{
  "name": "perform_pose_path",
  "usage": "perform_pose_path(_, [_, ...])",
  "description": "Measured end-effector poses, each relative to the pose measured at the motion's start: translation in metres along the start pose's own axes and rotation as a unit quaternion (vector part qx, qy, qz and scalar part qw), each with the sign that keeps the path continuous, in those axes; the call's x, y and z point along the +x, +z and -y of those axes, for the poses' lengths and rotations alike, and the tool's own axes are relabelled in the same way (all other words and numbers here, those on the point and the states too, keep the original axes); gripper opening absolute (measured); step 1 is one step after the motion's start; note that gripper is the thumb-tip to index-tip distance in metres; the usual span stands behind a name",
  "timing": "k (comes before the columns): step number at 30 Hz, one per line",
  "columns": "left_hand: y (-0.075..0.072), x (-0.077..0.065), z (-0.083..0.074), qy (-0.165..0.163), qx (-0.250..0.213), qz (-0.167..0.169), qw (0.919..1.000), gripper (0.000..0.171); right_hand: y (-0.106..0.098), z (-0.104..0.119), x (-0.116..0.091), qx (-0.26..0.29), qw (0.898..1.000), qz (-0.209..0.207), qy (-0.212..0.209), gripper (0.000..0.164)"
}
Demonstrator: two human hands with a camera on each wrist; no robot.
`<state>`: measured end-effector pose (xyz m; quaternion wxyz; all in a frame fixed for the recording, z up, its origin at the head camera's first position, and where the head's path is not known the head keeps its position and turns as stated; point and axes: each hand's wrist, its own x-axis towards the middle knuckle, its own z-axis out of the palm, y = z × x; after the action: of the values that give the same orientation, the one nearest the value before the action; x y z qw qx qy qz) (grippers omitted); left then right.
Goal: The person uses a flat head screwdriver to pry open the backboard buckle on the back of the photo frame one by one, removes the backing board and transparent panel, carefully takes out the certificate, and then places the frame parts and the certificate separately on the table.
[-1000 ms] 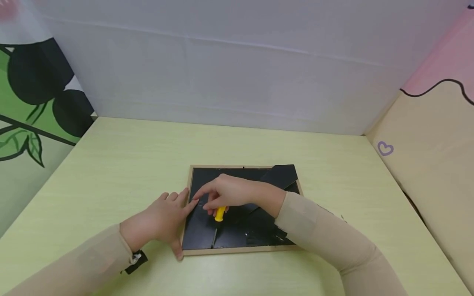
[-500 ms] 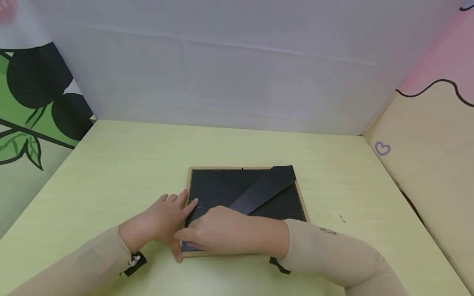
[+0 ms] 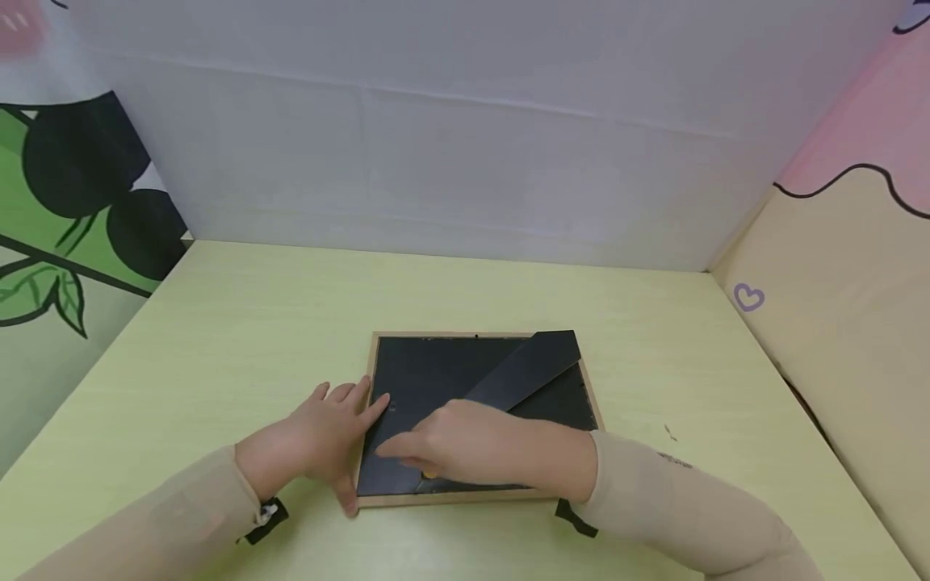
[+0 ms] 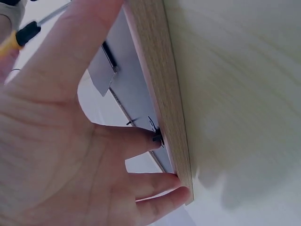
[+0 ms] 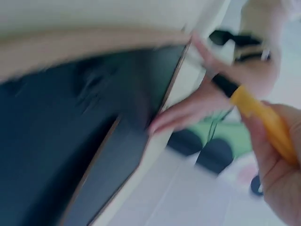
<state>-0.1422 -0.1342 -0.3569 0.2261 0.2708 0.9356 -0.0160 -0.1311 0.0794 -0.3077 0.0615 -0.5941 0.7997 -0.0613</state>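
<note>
A picture frame [image 3: 597, 395] with a light wooden border lies face down, its black backing board [image 3: 425, 375] upward. My left hand [image 3: 320, 440] rests on its left edge with fingers spread, the index fingertip on the backing and the thumb by the near left corner. In my right hand [image 3: 479, 448] I grip a screwdriver [image 5: 265, 117] by its yellow handle, low over the near edge of the frame. The right hand mostly covers the tool in the head view. Blur in the right wrist view leaves its tip unclear.
A black easel stand leg [image 3: 534, 367] slants across the backing to the far right corner. The pale yellow table [image 3: 291, 307] runs back to a white wall panel [image 3: 465, 161]. A small dark mark [image 3: 670, 432] is on the table to the right.
My right hand came down and toward me with the screwdriver, then shifted slightly right. More of the stand leg shows now. The left hand stays on the frame's edge.
</note>
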Motion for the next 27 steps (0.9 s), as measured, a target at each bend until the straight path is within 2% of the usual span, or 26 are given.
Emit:
perform_pose_path(2, [0.000, 0.000, 0.000, 0.000, 0.002, 0.001, 1.0000, 0.136, -0.003, -0.017, -0.008, 0.082, 0.996, -0.014, 0.033, 0.033])
perform_pose_path(4, [0.000, 0.000, 0.000, 0.000, 0.004, 0.000, 1.0000, 0.136, -0.007, -0.036, -0.019, 0.160, 0.984, -0.031, 0.077, 0.033])
perform_pose_path(5, [0.001, 0.000, 0.000, 0.000, 0.005, 0.000, 1.0000, 0.136, -0.008, -0.045, -0.025, 0.199, 0.974, -0.037, 0.106, 0.033])
perform_pose_path(7, [0.001, 0.000, 0.000, 0.002, 0.004, -0.001, 1.0000, 0.136, -0.010, -0.062, -0.036, 0.274, 0.946, -0.046, 0.168, 0.034])
perform_pose_path(10, [0.002, 0.000, 0.000, 0.003, 0.001, 0.000, 1.0000, 0.136, -0.009, -0.086, -0.049, 0.346, 0.906, -0.057, 0.237, 0.036])
perform_pose_path(12, [0.002, 0.000, 0.001, 0.003, 0.001, -0.001, 1.0000, 0.136, -0.006, -0.099, -0.056, 0.364, 0.894, -0.053, 0.255, 0.037])
perform_pose_path(14, [0.001, 0.000, 0.001, 0.004, 0.002, -0.004, 1.0000, 0.136, -0.001, -0.110, -0.062, 0.372, 0.890, -0.044, 0.260, 0.039])
perform_pose_path(20, [0.000, 0.000, 0.002, 0.002, 0.002, -0.007, 1.0000, 0.136, 0.010, -0.130, -0.076, 0.381, 0.891, -0.004, 0.247, 0.039])
perform_pose_path(24, [0.000, -0.002, 0.002, 0.003, 0.002, -0.005, 1.0000, 0.136, 0.017, -0.132, -0.078, 0.386, 0.893, 0.025, 0.232, 0.038])
perform_pose_path(27, [0.000, -0.002, -0.001, 0.009, 0.016, -0.016, 0.9997, 0.135, 0.020, -0.127, -0.077, 0.390, 0.894, 0.035, 0.217, 0.037])
